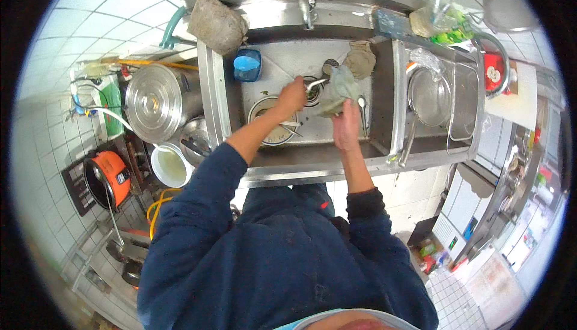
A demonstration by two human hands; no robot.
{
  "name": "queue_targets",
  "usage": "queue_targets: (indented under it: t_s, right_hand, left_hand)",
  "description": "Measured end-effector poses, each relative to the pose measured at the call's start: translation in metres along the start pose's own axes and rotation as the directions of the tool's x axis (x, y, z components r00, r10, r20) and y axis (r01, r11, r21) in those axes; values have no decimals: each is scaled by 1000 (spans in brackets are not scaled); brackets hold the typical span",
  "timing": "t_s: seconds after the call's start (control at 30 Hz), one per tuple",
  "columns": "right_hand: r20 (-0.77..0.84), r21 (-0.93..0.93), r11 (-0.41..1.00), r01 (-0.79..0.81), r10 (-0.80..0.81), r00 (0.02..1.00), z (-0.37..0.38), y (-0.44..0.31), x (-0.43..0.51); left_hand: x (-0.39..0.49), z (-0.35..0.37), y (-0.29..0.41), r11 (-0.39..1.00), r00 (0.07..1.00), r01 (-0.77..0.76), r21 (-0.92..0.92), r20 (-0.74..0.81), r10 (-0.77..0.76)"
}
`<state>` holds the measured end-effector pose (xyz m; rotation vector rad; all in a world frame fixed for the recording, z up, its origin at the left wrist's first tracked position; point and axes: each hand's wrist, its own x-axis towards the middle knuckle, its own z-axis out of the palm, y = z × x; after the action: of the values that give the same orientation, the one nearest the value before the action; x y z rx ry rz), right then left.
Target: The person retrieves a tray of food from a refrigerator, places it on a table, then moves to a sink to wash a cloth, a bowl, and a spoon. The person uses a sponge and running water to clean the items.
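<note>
My left hand [293, 96] grips a light-coloured spoon [317, 84] above the sink drain [311, 96], where green scraps lie. In my right hand [347, 125] is a wet, grey-green cloth [341, 87], bunched up close to the spoon. Below my left forearm a rimmed bowl [270, 140] rests on the floor of the steel sink [315, 132], with utensils in it. Another spoon [362, 102] lies right of my right hand. At the sink's back right are a beige cloth [361, 59] and a small round dark item [330, 66].
A blue container [247, 66] stands in the sink's left back corner, below the faucet [306, 14]. The right basin holds a strainer [430, 98] and a wire rack [464, 105]. Left of the sink are a lidded steel pot [154, 102] and a white bucket [170, 165].
</note>
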<state>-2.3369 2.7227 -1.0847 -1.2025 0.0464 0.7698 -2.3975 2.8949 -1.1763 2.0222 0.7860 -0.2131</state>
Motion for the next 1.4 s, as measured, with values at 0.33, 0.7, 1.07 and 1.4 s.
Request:
queue_targets:
  t_s: [0.33,0.7,1.07,1.4]
  right_hand:
    - [-193,-504,833,227,-366,910,84,-6,-32]
    - [-211,-16,989,150,-150,966,83,-62,-20]
    - [-286,-350,927,136,-244,927,60,-52,-35]
    - [149,-525,844,110,-37,988,20,-114,-64]
  left_hand:
    - [-138,-46,101,923,971,-22,-383,-227,-71]
    - [-226,-33,71,795,990,80,-601,-47,-135]
    - [-253,-20,91,918,966,-88,-387,-259,-16]
    - [-208,-51,170,620,968,19,-784,-140,-207]
